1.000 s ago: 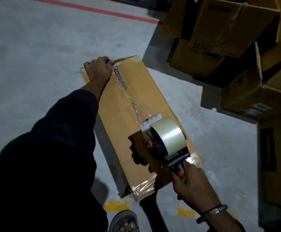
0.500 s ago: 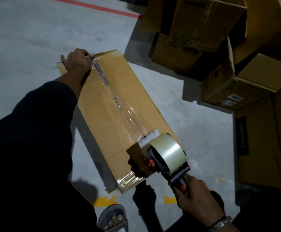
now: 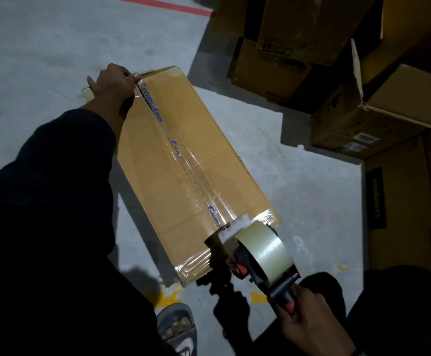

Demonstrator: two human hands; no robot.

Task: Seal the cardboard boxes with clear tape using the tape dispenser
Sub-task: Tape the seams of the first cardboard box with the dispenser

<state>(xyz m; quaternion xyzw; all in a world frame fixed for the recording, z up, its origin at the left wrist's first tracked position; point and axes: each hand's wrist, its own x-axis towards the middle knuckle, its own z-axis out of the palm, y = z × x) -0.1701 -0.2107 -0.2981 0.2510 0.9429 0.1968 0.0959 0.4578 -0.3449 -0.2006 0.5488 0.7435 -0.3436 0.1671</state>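
Note:
A long flat cardboard box (image 3: 224, 155) lies on the grey floor, running from upper left to lower right. A strip of clear tape (image 3: 183, 160) covers its centre seam. My left hand (image 3: 113, 84) grips the box's far end, thumb on the tape's start. My right hand (image 3: 309, 322) grips the red and black handle of the tape dispenser (image 3: 260, 255), which carries a roll of clear tape. The dispenser's front sits at the near end of the box, over the edge.
Several cardboard boxes (image 3: 337, 73) are stacked at the upper right, and a tall one (image 3: 409, 206) stands at the right edge. My sandalled foot (image 3: 177, 327) is just below the box's near corner. A red floor line (image 3: 158, 3) runs across the top.
My right hand has pulled the dispenser along the seam toward me, from past mid-box to the near edge, laying tape behind it. The left hand has stayed on the far end.

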